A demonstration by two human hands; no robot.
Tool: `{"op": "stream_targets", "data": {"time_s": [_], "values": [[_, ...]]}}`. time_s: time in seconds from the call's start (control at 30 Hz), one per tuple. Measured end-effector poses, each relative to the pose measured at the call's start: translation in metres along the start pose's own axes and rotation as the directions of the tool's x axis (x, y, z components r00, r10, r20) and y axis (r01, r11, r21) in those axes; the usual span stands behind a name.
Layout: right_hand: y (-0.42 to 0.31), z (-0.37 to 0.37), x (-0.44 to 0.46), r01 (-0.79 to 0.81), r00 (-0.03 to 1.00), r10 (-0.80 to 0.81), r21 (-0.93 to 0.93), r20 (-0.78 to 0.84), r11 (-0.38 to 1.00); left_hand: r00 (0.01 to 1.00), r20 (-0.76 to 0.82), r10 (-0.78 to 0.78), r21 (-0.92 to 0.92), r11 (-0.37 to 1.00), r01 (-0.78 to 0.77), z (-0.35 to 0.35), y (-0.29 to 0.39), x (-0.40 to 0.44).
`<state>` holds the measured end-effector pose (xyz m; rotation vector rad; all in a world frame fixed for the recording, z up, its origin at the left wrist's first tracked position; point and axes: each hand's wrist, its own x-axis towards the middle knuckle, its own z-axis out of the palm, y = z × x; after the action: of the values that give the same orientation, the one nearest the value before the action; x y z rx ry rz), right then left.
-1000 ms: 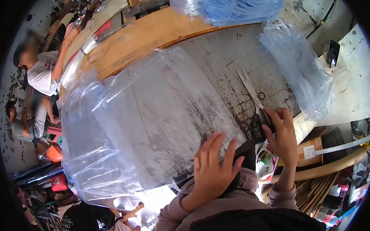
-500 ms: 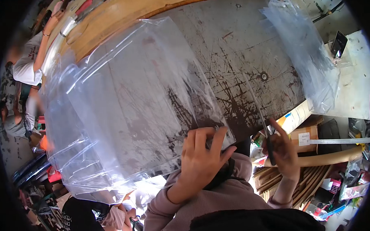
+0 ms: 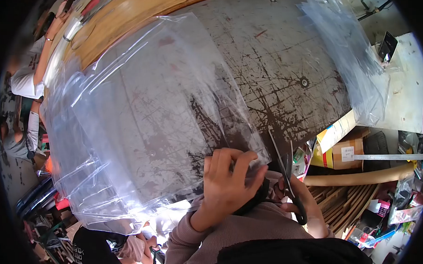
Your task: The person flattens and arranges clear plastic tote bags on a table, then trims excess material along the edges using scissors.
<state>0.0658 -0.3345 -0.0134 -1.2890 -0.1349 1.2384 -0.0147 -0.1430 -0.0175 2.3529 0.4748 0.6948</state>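
A large clear plastic sheet (image 3: pixel 159 101) lies in layers over the worn metal tabletop (image 3: pixel 264 51), its right edge running down toward me. At the sheet's near right corner, my left hand (image 3: pixel 229 185) has bent fingers closed on the edge. My right hand (image 3: pixel 305 205) grips black-handled scissors (image 3: pixel 289 183), which point up and away from me with blades parted. The blades are just right of the sheet's corner and appear apart from it. Part of the sheet's near edge is hidden behind my left hand.
Another bundle of clear plastic (image 3: pixel 353 66) hangs over the table's right end. A cardboard box (image 3: pixel 347 148), a metal ruler (image 3: pixel 389 157) and a cardboard tube (image 3: pixel 362 177) are below right. Other people (image 3: pixel 30 78) are at the left; one person in black (image 3: pixel 94 252) is at lower left.
My right hand has moved left and down with the scissors, closer to the sheet's corner. The scissor blades have parted. My left hand stays at the corner with only a slight shift.
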Motion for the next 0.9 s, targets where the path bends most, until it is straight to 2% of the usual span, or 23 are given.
{"op": "stream_targets", "data": {"time_s": [0.03,0.1,0.2,0.3,0.4,0.5,0.57,0.9], "values": [[0.001,-0.005,-0.003,-0.046,0.999,0.047,-0.025,0.017,0.999,1.000,-0.001,-0.001,-0.001,1.000,0.001,0.000,0.002,0.001],[0.005,-0.013,-0.007,-0.094,0.995,0.096,-0.050,0.030,0.994,0.998,0.057,-0.031,0.166,0.986,0.021,0.002,0.007,0.004],[0.006,-0.016,-0.011,-0.052,0.997,0.059,-0.130,0.048,0.990,0.997,0.052,-0.058,0.146,0.988,0.050,0.004,0.008,0.006],[-0.005,-0.006,-0.009,-0.085,0.996,0.087,-0.084,0.018,0.993,0.997,0.037,-0.065,0.110,0.992,0.061,0.004,0.006,0.005],[-0.018,0.008,-0.007,-0.139,0.990,0.137,-0.149,-0.022,0.979,0.999,-0.046,-0.016,0.051,0.999,0.019,0.006,0.001,0.001],[-0.018,0.016,-0.005,-0.039,0.997,0.032,-0.091,-0.067,0.995,0.997,-0.079,0.012,0.058,0.998,-0.008,0.007,0.000,0.001],[-0.011,0.012,-0.001,-0.043,0.998,0.034,-0.173,-0.056,0.984,0.997,-0.077,0.023,0.075,0.997,-0.017,0.008,0.001,0.000],[-0.011,0.006,0.007,-0.048,0.999,0.044,-0.246,-0.021,0.968,0.996,-0.065,0.054,0.099,0.994,-0.047,0.008,0.001,-0.003]]}}
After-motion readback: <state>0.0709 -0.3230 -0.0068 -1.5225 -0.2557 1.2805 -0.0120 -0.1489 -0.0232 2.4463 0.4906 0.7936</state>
